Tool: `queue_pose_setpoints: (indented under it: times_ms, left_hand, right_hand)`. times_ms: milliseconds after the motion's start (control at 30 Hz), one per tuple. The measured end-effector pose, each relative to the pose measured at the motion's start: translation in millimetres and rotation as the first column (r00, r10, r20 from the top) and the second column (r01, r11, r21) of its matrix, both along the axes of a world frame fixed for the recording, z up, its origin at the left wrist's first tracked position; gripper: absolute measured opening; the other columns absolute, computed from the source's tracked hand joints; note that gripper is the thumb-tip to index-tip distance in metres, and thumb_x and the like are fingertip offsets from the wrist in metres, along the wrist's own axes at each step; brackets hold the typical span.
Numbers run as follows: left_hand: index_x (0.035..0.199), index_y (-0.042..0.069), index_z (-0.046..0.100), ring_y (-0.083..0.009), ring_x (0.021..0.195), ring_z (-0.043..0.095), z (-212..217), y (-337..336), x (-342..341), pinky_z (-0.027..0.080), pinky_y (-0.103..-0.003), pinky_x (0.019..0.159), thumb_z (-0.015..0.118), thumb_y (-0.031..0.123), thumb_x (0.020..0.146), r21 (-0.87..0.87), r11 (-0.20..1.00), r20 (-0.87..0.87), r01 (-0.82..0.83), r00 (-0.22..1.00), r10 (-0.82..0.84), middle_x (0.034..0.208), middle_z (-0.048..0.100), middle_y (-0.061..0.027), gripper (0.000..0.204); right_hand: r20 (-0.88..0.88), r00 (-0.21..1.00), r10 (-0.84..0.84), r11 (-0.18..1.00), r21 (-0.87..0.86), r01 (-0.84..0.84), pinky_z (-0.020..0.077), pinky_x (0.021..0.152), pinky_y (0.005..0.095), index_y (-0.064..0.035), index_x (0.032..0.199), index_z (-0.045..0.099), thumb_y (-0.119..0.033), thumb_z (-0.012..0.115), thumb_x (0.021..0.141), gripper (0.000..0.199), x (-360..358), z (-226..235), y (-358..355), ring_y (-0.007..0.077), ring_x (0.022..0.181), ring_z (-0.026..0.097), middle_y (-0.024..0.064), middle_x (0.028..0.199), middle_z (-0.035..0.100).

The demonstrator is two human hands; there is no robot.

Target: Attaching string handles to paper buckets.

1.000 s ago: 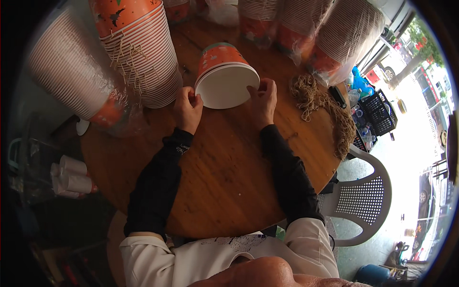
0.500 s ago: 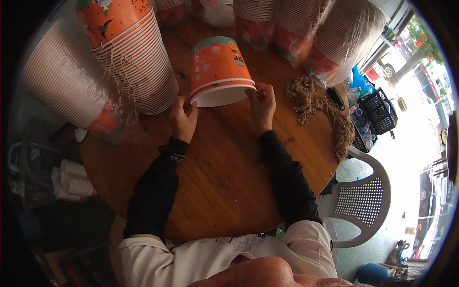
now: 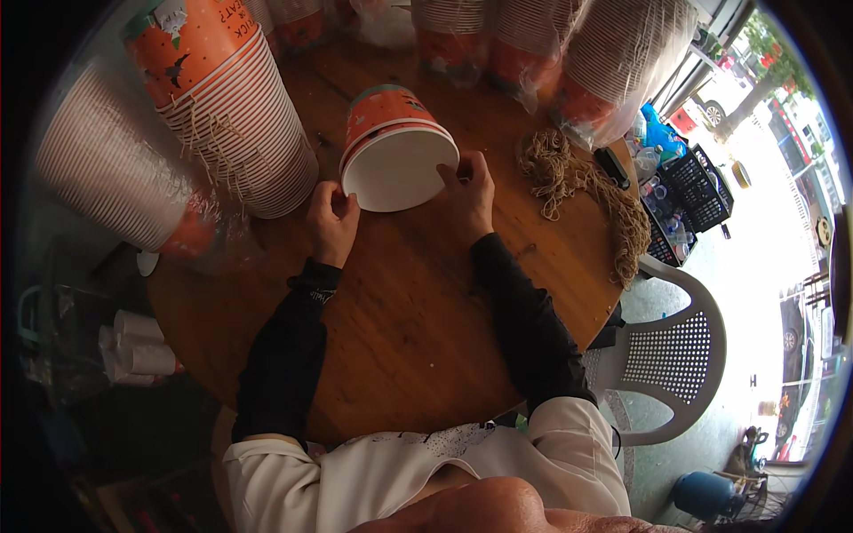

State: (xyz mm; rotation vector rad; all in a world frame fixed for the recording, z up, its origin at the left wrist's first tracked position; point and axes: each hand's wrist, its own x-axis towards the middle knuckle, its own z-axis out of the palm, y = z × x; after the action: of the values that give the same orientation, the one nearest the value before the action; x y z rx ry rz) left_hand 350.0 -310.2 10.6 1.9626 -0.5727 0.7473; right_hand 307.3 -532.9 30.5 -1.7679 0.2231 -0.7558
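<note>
Two nested orange paper buckets lie tipped over above the round wooden table, their white open mouth turned toward me. My left hand pinches the rim at its lower left between thumb and fingers. On the opposite side, my right hand grips the rim, with fingertips reaching over the edge into the mouth. To the left leans a tall stack of the same buckets, with tan strings hanging from its side. Right of my right hand lies a tangled bundle of tan string.
A plastic-wrapped bucket stack leans at far left. More wrapped stacks line the table's far edge. A small black object sits by the string. Beyond the right edge are a grey plastic chair and a black crate.
The nested buckets have tilted so that their mouth faces me more, showing much more of the white inside. Both hands have stayed on the rim, and the view has shifted slightly.
</note>
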Motion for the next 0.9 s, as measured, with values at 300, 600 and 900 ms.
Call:
queue_pose_setpoints:
  times_ms: [300,600,900]
  left_hand:
    - [0.13,0.001,0.049,-0.0285,0.101,0.063,4.6,5.9,-15.4,0.053,-0.035,0.083,0.065,0.004,0.083,-0.167,0.978,-0.201,0.128,0.966,-0.161,0.114,0.061,-0.0169,0.049]
    - [0.134,0.002,0.047,-0.0374,0.12,0.05,28.3,7.8,-40.5,0.042,-0.045,0.1,0.07,0.008,0.081,0.373,0.927,0.418,0.031,0.887,-0.197,0.128,0.054,-0.0167,0.058]
    - [0.098,-0.001,0.061,-0.038,0.086,0.059,2.8,-11.4,-65.2,0.051,-0.046,0.074,0.077,0.025,0.076,0.511,0.822,0.002,0.251,0.956,-0.293,0.092,0.061,-0.018,0.038]
  right_hand:
    - [-0.12,0.964,0.237,0.968,-0.058,-0.246,0.0525,0.075,0.0374,-0.0109,0.141,0.043,-0.001,0.055,0.083,0.059,-6.7,6.8,4.2,0.0309,0.083,0.065,0.0193,0.111,0.064]
    - [0.004,0.989,0.146,0.949,-0.284,-0.138,0.0498,0.092,0.0471,-0.0134,0.146,0.033,-0.001,0.053,0.083,0.068,-34.0,10.5,23.0,0.0446,0.114,0.054,0.0216,0.144,0.039]
    - [-0.055,0.998,0.028,0.987,-0.155,-0.036,0.0507,0.066,0.032,-0.0009,0.095,0.067,-0.008,0.061,0.091,0.01,-66.9,35.2,-19.9,0.0232,0.078,0.066,0.0142,0.088,0.066]
